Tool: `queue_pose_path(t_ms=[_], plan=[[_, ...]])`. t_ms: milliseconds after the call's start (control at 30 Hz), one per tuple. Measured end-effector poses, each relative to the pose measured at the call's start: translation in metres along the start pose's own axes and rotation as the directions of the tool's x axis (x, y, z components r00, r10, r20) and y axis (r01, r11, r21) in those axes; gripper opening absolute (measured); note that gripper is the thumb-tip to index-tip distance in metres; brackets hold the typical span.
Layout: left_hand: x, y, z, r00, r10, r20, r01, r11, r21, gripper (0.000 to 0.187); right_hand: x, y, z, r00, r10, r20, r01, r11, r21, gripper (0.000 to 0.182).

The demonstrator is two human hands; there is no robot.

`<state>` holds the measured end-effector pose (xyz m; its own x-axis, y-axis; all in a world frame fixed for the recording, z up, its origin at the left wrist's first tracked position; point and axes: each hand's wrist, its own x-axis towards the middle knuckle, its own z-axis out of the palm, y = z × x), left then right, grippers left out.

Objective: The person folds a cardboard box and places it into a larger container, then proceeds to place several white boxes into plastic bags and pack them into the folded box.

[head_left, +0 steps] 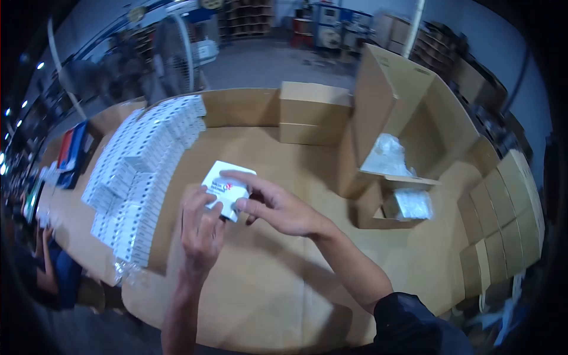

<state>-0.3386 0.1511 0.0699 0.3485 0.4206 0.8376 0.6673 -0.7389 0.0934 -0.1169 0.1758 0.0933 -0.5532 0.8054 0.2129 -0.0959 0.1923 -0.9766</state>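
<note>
A small white box with dark print and a pink-red mark is held over the cardboard-covered table. My right hand grips its right side, fingers across the top face and thumb near the lower edge. At the box's lower left, my left hand has its fingers bent against the box, slightly blurred. Left of my hands stand long stacked rows of small white boxes.
An open tall carton at the right holds clear plastic. Before it, a small open carton contains a wrapped pack. Closed cartons stand at the back, more cartons far right. Another person's arm shows far left.
</note>
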Motion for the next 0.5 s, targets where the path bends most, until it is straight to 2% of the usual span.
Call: queue_pose_path(t_ms=[100,133,167,200,267,333,367,400,433,467,500], plan=[[0.015,0.066,0.035,0.997,0.057,0.046,-0.050,0.987,-0.151,0.045,-0.071,-0.012,-0.022,0.988,-0.082,-0.132,0.074,0.995,-0.059,0.034],[0.028,0.084,0.043,0.990,0.074,0.118,-0.046,0.972,-0.232,0.045,-0.094,-0.014,-0.036,0.975,-0.101,-0.197,0.091,0.994,-0.062,0.028],[0.042,0.103,0.049,0.978,0.098,0.186,-0.036,0.950,-0.309,0.045,-0.118,-0.024,-0.050,0.956,-0.102,-0.276,0.068,0.990,-0.127,0.022],[0.055,0.121,0.056,0.959,0.123,0.254,-0.018,0.925,-0.380,0.045,-0.143,-0.030,-0.068,0.941,-0.031,-0.336,-0.013,0.991,-0.130,0.019],[0.086,0.150,0.077,0.946,0.155,0.285,-0.014,0.897,-0.442,0.036,-0.185,-0.042,-0.106,0.908,-0.126,-0.400,-0.008,0.948,-0.317,0.016],[0.115,0.167,0.106,0.931,0.206,0.303,-0.038,0.876,-0.480,0.032,-0.217,-0.058,-0.145,0.859,-0.192,-0.474,-0.082,0.863,-0.498,0.016],[0.134,0.177,0.125,0.936,0.198,0.290,-0.022,0.857,-0.515,0.020,-0.229,-0.067,-0.167,0.830,-0.330,-0.450,-0.082,0.726,-0.683,0.022],[0.152,0.185,0.146,0.928,0.178,0.328,0.021,0.852,-0.522,0.017,-0.239,-0.080,-0.182,0.795,-0.341,-0.502,-0.219,0.611,-0.761,0.026],[0.168,0.193,0.173,0.929,0.124,0.348,0.097,0.828,-0.552,0.012,-0.246,-0.083,-0.207,0.774,-0.425,-0.469,-0.206,0.531,-0.822,0.025],[0.185,0.193,0.205,0.933,0.175,0.313,0.028,0.834,-0.552,0.009,-0.251,-0.085,-0.230,0.757,-0.453,-0.471,-0.201,0.524,-0.827,0.023],[0.203,0.195,0.236,0.918,0.188,0.349,0.048,0.821,-0.569,0.007,-0.252,-0.091,-0.246,0.732,-0.464,-0.499,-0.253,0.494,-0.832,0.022]])
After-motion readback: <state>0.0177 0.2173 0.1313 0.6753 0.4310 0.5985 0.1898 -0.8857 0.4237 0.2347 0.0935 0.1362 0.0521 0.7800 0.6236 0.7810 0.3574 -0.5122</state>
